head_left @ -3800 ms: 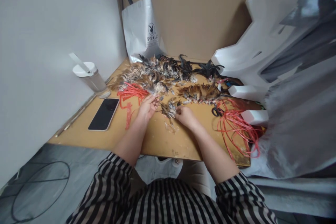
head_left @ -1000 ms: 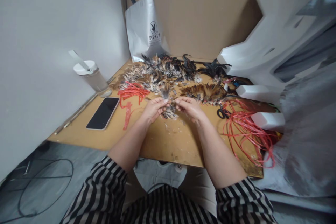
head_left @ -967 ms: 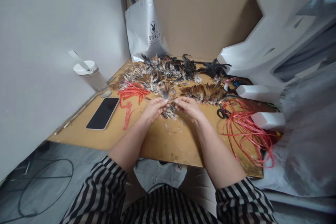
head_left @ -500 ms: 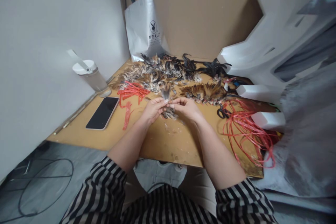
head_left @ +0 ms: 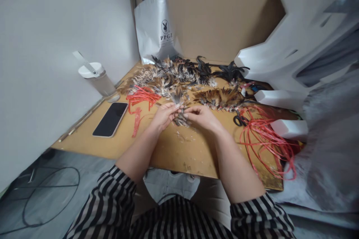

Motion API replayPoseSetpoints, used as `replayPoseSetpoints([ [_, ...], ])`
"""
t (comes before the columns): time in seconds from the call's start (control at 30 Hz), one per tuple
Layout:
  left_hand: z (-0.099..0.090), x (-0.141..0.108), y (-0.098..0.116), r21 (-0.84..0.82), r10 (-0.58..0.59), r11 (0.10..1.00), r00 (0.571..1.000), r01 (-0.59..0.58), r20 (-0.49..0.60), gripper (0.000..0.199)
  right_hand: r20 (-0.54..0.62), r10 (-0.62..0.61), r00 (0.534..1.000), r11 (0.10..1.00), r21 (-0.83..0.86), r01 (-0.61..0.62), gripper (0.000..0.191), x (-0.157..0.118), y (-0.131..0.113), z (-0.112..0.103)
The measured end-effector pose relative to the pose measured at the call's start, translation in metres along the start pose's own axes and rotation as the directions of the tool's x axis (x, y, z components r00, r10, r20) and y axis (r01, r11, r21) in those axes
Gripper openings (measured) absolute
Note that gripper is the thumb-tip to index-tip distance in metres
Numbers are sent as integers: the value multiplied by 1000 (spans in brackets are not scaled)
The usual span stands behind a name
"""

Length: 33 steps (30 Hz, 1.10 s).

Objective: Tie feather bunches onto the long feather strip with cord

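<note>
My left hand pinches a small bunch of grey-brown feathers, whose tips fan upward beyond the fingers. Close on its right, my right hand has thumb and forefinger pressed together near the bunch; what they hold is too small to make out. Fluffy feathers lie just below, between the two hands. Behind the hands spreads a long pile of brown, black and pale feathers, with another row of brown feathers to the right.
On the wooden table are a phone, a lidded cup, red strips, black-handled scissors and tangled red strings. A silver bag stands behind; white plastic parts jut in from the right.
My right hand has shifted slightly to the right, opening a small gap from my left hand. The left keeps its pinch on the bunch. The view has moved a little.
</note>
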State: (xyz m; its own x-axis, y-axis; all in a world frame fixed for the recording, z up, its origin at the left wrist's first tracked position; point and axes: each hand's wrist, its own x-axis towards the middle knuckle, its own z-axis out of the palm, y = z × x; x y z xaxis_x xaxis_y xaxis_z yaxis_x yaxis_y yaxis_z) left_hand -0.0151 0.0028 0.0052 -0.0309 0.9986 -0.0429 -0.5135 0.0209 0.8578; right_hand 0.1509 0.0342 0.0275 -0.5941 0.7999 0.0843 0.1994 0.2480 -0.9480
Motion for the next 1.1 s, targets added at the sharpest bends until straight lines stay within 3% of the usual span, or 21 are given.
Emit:
replayPoseSetpoints([
  [0.1, 0, -1, -3, 23, -28, 999, 998, 26, 58, 17, -238, 22, 971, 992, 123, 7, 23, 7, 0, 10],
  [0.2, 0, -2, -4, 36, -44, 999, 995, 41, 84, 18, -319, 56, 946, 969, 247, 26, 20, 11, 1, 17],
  [0.4, -1, -2, -4, 60, -61, 997, 994, 55, 94, 22, -325, 110, 939, 934, 358, 14, 21, 8, -3, 17],
  [0.83, -1, -1, -5, 146, -114, 984, 991, 104, 63, 23, -350, -13, 937, 989, 134, 64, 22, 10, 3, 17],
  [1.1, 1, -1, -5, 189, -82, 980, 995, 68, 65, 22, -345, -9, 938, 986, 154, 66, 19, 11, 4, 18],
])
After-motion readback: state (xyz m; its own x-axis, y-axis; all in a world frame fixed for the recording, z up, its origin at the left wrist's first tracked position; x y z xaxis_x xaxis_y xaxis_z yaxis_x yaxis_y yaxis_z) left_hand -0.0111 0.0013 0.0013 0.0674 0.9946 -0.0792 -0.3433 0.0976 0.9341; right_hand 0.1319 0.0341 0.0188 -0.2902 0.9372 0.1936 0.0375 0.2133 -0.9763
